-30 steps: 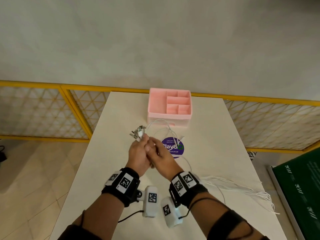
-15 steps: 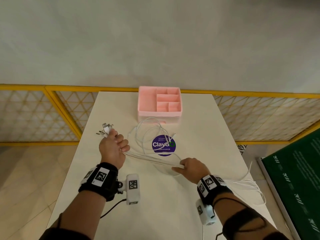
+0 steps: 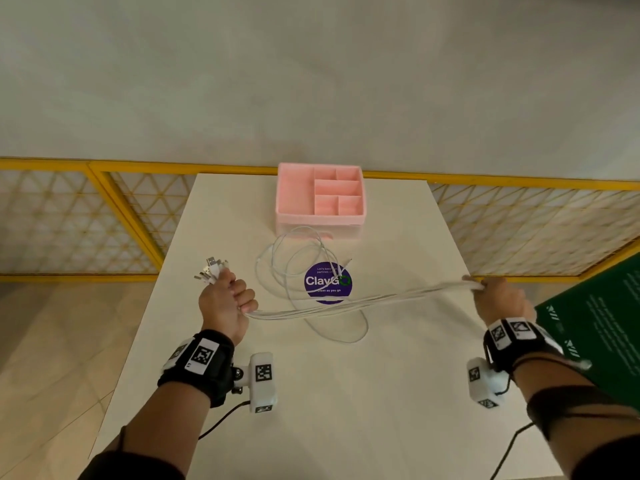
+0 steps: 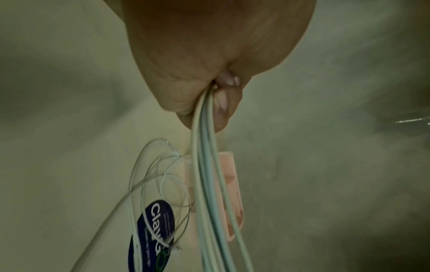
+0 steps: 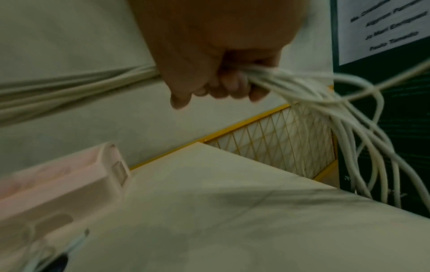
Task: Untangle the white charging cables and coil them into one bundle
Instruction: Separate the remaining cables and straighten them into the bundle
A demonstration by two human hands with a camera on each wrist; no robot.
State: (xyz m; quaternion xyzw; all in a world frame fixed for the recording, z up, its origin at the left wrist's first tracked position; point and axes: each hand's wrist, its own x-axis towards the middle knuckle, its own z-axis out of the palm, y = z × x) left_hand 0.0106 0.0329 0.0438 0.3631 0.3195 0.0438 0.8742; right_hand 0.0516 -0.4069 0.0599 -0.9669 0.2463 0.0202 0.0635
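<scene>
**Head view: cable run drawn out straight between two fists**

Left wrist view: left hand [image 4: 209, 60] curled tight round the white charging cables [image 4: 209, 184], strands leaving the fist as one flat group. Right wrist view: right hand [image 5: 216, 60] likewise wrapped round the same strands, free ends spilling out past the fingers [image 5: 232, 86] toward 4 o'clock and off the table edge.

Head view again: hands far wider apart than half a second ago, right hand [image 3: 498, 299] swept out to 3 o'clock, left hand [image 3: 225, 299] at 9 o'clock with the plugs [image 3: 211, 271] fanned above the knuckles. Cables [image 3: 363, 301] now hanging in a shallow sag over the table [image 3: 346, 410]. Probably combs the strands parallel, ready for coiling. Not finished, though: one thinner cable [image 3: 294, 258] lying loose in loops on the table at 12 o'clock, over the purple sticker [image 3: 327, 282], just before the pink organiser [image 3: 320, 199].
</scene>
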